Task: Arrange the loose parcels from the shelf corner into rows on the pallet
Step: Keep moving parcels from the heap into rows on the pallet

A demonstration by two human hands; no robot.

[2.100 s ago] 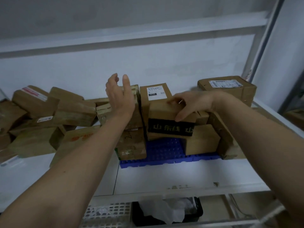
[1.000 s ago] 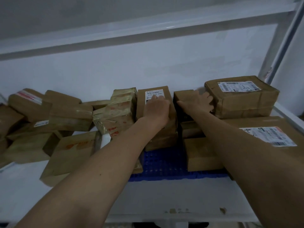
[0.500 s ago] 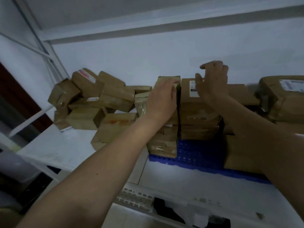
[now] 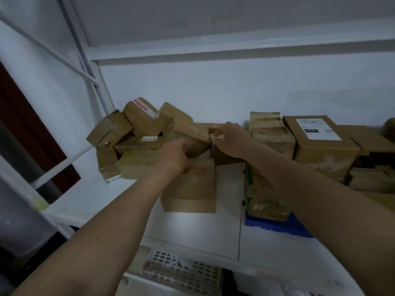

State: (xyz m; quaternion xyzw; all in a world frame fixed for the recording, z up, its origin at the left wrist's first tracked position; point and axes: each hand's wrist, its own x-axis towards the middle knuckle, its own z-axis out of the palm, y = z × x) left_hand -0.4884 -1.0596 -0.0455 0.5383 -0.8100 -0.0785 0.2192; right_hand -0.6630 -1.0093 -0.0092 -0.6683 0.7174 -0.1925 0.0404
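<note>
Loose brown parcels point(image 4: 136, 133) lie heaped in the shelf's left corner. My left hand point(image 4: 174, 155) is closed on the lower edge of a long taped parcel point(image 4: 188, 130) at the heap's right side. My right hand point(image 4: 232, 139) grips the top corner of a darker parcel point(image 4: 224, 160) just right of it. A flat parcel point(image 4: 192, 186) lies on the shelf below both hands. The blue pallet point(image 4: 277, 228) sits at the right and carries stacked parcels, among them a box with a white label point(image 4: 320, 144).
The white shelf board point(image 4: 203, 229) runs under everything, with a white upright post point(image 4: 96, 88) behind the heap. Below the shelf's front edge there is a perforated white basket point(image 4: 183, 272). The wall stands close behind the parcels.
Both hands have left the stacked parcels on the pallet and moved left to the corner heap, where they now grip parcels. The view has swung left.
</note>
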